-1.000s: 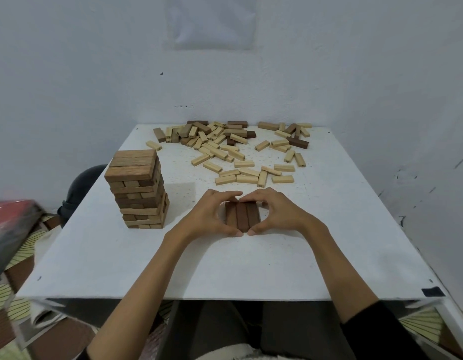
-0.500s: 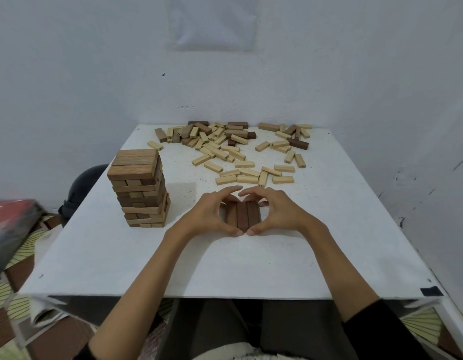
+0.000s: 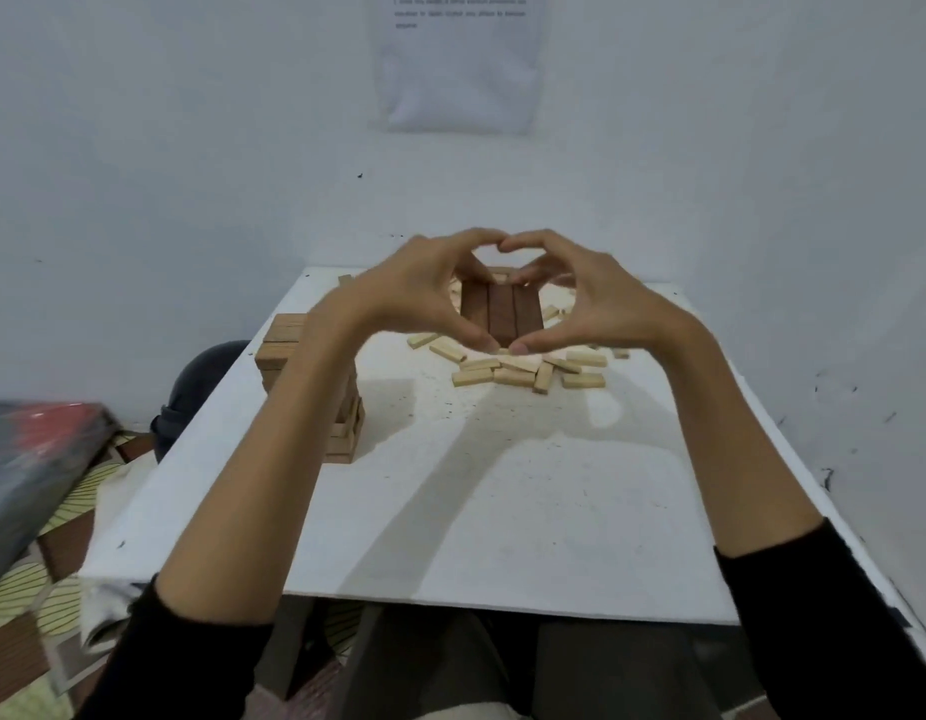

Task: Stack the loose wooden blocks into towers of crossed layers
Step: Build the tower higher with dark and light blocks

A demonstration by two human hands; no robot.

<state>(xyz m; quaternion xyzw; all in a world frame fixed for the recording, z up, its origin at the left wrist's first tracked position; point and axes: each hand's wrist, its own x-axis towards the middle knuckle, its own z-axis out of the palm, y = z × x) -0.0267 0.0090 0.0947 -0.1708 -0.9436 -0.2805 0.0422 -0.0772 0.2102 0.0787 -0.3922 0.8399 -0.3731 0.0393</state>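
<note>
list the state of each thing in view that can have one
three dark brown wooden blocks: side by side in one flat row, held up off the table
left hand: curled round the row's left side
right hand: curled round the row's right side
brown wooden block tower: upright, partly hidden by the left forearm
loose pale wooden blocks: scattered flat on the white table

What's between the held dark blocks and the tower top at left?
No object does. The left hand and right hand grip the dark blocks between them; only the left wrist lies toward the tower. The loose blocks lie on the table below.
</note>
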